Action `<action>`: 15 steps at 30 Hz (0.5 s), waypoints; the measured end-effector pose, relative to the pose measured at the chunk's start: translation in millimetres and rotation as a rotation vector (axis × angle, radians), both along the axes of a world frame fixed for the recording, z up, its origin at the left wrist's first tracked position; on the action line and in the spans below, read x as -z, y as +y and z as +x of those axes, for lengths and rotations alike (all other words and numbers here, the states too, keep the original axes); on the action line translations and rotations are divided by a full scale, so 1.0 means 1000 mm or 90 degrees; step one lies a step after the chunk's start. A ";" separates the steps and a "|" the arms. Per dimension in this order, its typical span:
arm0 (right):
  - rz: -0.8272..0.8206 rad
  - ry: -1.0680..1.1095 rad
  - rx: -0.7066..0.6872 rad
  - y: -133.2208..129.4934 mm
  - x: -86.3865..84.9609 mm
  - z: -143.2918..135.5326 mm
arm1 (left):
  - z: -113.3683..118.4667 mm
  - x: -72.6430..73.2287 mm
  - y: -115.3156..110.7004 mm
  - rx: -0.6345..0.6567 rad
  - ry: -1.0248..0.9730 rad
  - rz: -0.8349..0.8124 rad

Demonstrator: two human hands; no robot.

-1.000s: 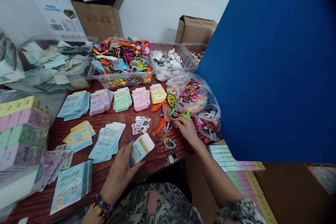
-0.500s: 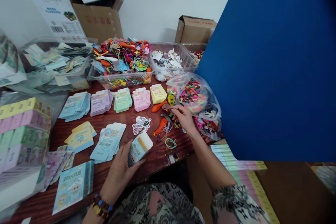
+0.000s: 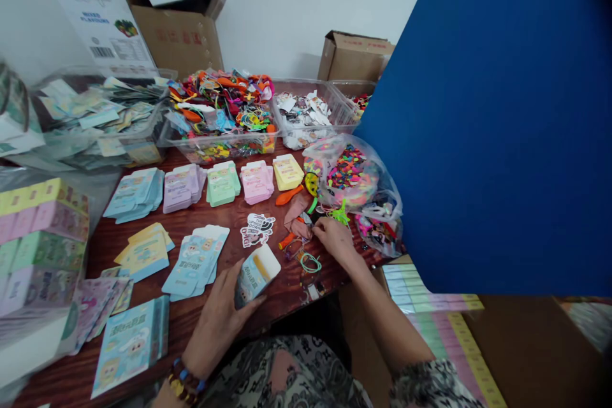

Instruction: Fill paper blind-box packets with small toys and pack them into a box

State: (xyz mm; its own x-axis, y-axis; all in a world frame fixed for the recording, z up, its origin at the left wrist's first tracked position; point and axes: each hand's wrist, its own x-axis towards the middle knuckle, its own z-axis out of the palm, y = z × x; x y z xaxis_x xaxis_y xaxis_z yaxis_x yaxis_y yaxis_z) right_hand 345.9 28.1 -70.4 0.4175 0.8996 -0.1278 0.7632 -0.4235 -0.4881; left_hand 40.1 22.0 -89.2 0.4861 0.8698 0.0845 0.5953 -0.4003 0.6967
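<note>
My left hand [image 3: 217, 312] is wrapped round a small blue paper box [image 3: 255, 277], tilted, with its top end toward the right. My right hand [image 3: 333, 239] is low over the small toys at the table's right side. Its fingertips are pinched together, and what is in them, if anything, is hidden. Just left of them lie pinkish-brown balloons [image 3: 298, 220]. An orange balloon [image 3: 289, 196], a green cord loop [image 3: 310, 262] and a bright green rubbery toy [image 3: 340, 213] lie about. Black-and-white stickers [image 3: 257, 229] lie between my hands.
Flat coloured box stacks [image 3: 223, 183] line the table [image 3: 201, 213]. Behind them stand clear bins of balloons [image 3: 224, 137] and stickers [image 3: 310, 127]. A plastic bag [image 3: 382, 166] of small toys is at right, beside a large blue panel [image 3: 502, 140]. Finished-looking boxes [image 3: 45, 236] stand at left.
My right hand has moved down and toward me. The pinkish-brown balloon it pinched now lies spread on the small toys. The bright green toy has come into view. My left hand keeps the box.
</note>
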 end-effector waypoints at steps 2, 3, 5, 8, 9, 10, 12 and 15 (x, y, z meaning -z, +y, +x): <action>-0.026 -0.030 0.016 -0.003 0.000 -0.007 | 0.002 0.000 0.001 0.005 -0.004 -0.003; -0.034 -0.041 0.022 -0.003 0.001 -0.010 | 0.003 0.000 0.001 0.007 -0.005 -0.004; -0.044 -0.053 0.030 -0.003 0.001 -0.013 | 0.003 0.001 0.001 0.007 -0.004 -0.002; -0.049 -0.047 0.039 -0.001 0.002 -0.016 | 0.001 0.002 -0.002 -0.002 0.001 0.002; -0.047 -0.038 0.043 0.001 0.003 -0.016 | 0.000 0.001 -0.002 -0.004 0.004 0.000; -0.043 -0.024 0.047 0.002 0.004 -0.016 | 0.000 0.000 -0.003 -0.005 0.006 -0.004; -0.031 0.019 0.052 0.005 0.007 -0.015 | -0.001 -0.002 -0.004 -0.004 0.011 -0.011; 0.003 0.123 0.041 0.006 0.010 -0.009 | -0.002 -0.002 -0.005 -0.004 0.009 0.001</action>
